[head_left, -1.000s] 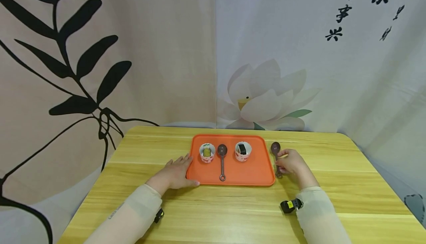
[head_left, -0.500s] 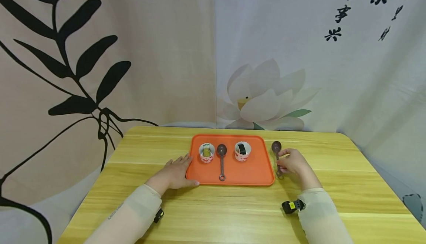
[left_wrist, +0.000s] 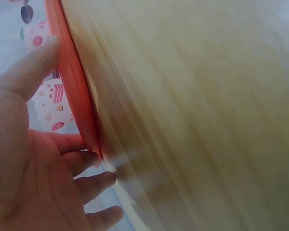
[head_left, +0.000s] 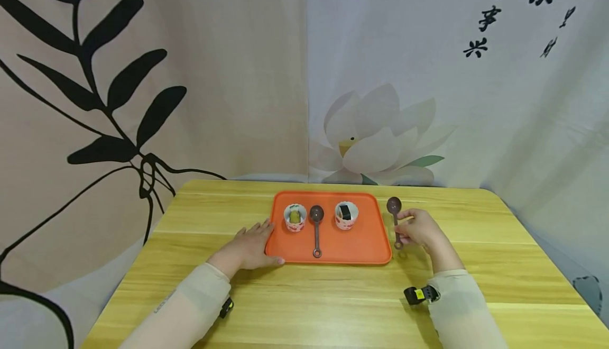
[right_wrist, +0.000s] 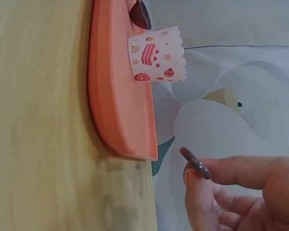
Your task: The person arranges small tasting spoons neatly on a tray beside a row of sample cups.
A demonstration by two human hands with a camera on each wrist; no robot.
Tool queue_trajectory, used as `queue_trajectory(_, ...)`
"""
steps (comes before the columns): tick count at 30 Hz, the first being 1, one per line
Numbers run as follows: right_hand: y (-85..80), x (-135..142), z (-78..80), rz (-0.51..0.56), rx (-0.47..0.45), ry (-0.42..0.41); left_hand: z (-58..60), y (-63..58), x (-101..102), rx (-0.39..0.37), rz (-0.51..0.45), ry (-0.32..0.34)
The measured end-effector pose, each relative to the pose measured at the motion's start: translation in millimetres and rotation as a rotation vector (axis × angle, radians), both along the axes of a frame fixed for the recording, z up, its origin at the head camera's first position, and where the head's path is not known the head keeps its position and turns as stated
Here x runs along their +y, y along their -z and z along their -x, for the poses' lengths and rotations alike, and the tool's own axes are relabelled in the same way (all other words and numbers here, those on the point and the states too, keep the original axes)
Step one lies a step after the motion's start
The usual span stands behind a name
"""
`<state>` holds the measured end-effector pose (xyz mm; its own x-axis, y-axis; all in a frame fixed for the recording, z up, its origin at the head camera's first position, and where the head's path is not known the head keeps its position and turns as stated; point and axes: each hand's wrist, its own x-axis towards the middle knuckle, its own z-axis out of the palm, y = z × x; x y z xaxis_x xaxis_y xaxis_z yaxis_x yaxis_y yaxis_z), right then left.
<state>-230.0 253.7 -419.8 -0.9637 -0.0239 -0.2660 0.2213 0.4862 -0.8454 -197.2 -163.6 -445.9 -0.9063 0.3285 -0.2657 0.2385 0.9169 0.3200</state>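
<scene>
An orange tray [head_left: 352, 246] lies on the wooden table. My left hand [head_left: 242, 251] rests at its near left corner, the fingers along the left side and the thumb at the front rim [left_wrist: 70, 72]. Beyond the tray's right edge, my right hand [head_left: 421, 230] pinches a brown spoon [head_left: 394, 206] by its handle [right_wrist: 196, 163], thumb against fingers. The spoon is held just above the table, bowl pointing away from me. On the tray a second brown spoon [head_left: 316, 213] lies between two patterned paper cups. The left cup [head_left: 295, 227] holds something yellow-green; the right cup [head_left: 345, 224] holds something black and white.
The wooden table [head_left: 328, 306] extends in front of the tray and to both sides. Behind its far edge hangs a printed curtain [head_left: 247, 74]. Each wrist wears a small black camera, one [head_left: 415, 295] showing clearly on the right.
My right hand has raised the spoon slightly off the table, moving it a little away from me. The left hand and the tray stay where they were.
</scene>
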Motion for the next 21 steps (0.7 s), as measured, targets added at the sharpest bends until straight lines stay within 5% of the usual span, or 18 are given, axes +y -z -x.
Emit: queue_trajectory(21,-4.5,-11.0,-3.6,0.017,0.035,-0.051,-0.8,-2.4,0.0,-0.014,0.002,0.003)
